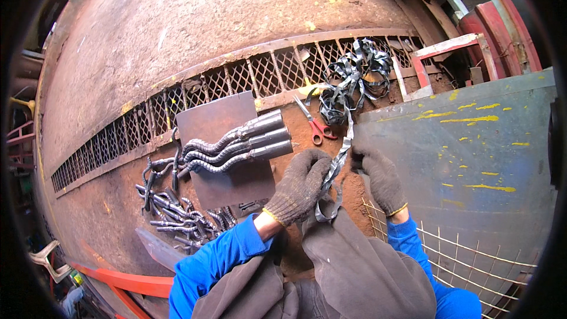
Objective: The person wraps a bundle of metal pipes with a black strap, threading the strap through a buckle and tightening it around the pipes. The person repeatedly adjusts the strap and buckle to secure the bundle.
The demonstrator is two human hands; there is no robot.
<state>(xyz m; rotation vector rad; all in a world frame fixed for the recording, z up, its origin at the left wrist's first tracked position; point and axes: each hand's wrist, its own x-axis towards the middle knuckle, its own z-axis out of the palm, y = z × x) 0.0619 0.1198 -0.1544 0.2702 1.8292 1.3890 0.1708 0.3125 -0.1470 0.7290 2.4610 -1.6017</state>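
Note:
My left hand [301, 186], in a dark knitted glove, is closed on a shiny black-and-silver plastic strip [341, 158]. The strip runs up to a tangled heap of the same strip [348, 80], and its lower end loops over my trouser leg. On the other side of the strip, my gloved right hand [383, 180] has its fingers curled; whatever they hold is hidden. Red-handled scissors [319, 129] lie above my left hand, blades pointing away. To the left, several bent, ribbed dark tubes [236, 145] with smooth thick ends rest side by side on a brown plate [212, 109].
Several smaller ribbed pieces [183, 215] are piled below the plate. Beyond runs a rusty floor grating [236, 77]. A grey metal sheet [460, 142] with yellow marks stands at right, above wire mesh [466, 260]. A red metal bar [130, 280] crosses the lower left.

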